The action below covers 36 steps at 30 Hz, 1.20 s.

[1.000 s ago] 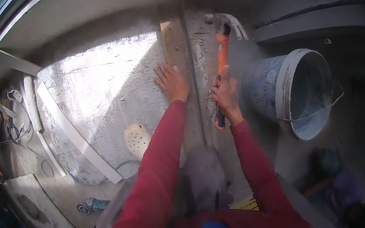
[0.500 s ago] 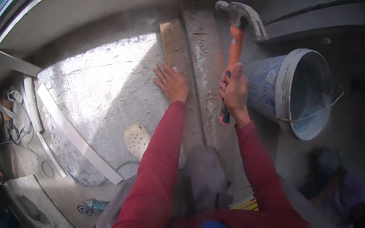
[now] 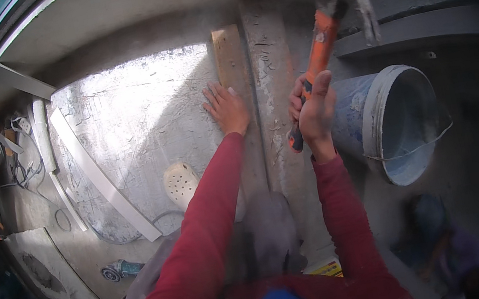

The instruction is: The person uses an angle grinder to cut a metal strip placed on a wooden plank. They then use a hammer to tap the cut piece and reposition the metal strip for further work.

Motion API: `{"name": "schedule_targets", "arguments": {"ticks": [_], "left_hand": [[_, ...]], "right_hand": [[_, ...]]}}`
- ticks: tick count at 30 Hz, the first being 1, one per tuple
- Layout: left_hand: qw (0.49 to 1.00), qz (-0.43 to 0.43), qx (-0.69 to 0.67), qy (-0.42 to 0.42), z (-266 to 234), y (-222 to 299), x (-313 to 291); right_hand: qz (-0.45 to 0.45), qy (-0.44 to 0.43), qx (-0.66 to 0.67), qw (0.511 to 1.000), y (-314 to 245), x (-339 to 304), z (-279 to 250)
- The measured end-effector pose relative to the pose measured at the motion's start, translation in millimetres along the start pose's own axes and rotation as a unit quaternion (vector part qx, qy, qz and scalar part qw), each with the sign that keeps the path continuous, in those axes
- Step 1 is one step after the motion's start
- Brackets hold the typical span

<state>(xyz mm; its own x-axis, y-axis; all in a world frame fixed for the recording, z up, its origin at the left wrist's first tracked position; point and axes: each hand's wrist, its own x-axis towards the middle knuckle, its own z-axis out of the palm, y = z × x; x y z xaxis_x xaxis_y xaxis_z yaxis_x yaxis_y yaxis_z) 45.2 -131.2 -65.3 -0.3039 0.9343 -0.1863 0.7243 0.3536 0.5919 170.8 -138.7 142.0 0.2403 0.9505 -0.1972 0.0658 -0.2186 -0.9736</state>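
Note:
A claw hammer [image 3: 320, 45] with an orange and black handle is gripped by my right hand [image 3: 316, 110], its metal head raised at the upper right. My left hand [image 3: 228, 113] lies flat with its fingers spread, partly on a pale, scuffed sheet [image 3: 138, 122] and against a narrow wooden strip [image 3: 229, 55]. The strip runs away from me along the sheet's right edge. Beside it on the right lies a wider, rough, plaster-stained plank [image 3: 272, 79]. My knee covers the near end of the strip.
A plaster-smeared bucket [image 3: 348, 111] lies on its side, right of my right hand. White flat strips [image 3: 95, 168] and cables [image 3: 20, 175] are at the left, with a power tool [image 3: 121, 270] nearer me. My cream clog [image 3: 181, 184] rests on the sheet.
My right hand has lifted the hammer, its head moving up and to the right and looking larger. The left hand stays in place.

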Motion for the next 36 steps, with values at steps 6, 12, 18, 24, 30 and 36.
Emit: {"name": "schedule_targets", "arguments": {"ticks": [6, 12, 18, 24, 30, 36], "left_hand": [[1.0, -0.008, 0.005, -0.021, 0.9, -2.9, 4.1], [1.0, -0.014, 0.009, -0.013, -1.9, 1.8, 2.4], [0.999, 0.026, 0.007, 0.023, 7.1, -8.0, -0.8], [0.998, -0.012, 0.04, -0.042, -6.3, 1.3, 5.0], [1.0, 0.001, 0.002, -0.012, 1.7, -4.0, 1.0], [1.0, 0.004, 0.009, -0.012, 0.9, -5.5, 1.7]], "right_hand": [[-0.279, 0.021, 0.08, 0.957, 39.7, 5.1, 40.9], [0.127, -0.053, -0.236, 0.962, 83.8, -19.8, 13.0], [-0.265, 0.052, 0.16, 0.949, -25.1, 2.3, 10.3], [0.132, -0.08, -0.396, 0.905, 104.5, -1.4, 41.4], [-0.064, 0.004, 0.072, 0.995, -35.3, -9.8, -11.0], [-0.101, -0.025, -0.074, 0.992, 68.5, 0.5, 47.7]]}}
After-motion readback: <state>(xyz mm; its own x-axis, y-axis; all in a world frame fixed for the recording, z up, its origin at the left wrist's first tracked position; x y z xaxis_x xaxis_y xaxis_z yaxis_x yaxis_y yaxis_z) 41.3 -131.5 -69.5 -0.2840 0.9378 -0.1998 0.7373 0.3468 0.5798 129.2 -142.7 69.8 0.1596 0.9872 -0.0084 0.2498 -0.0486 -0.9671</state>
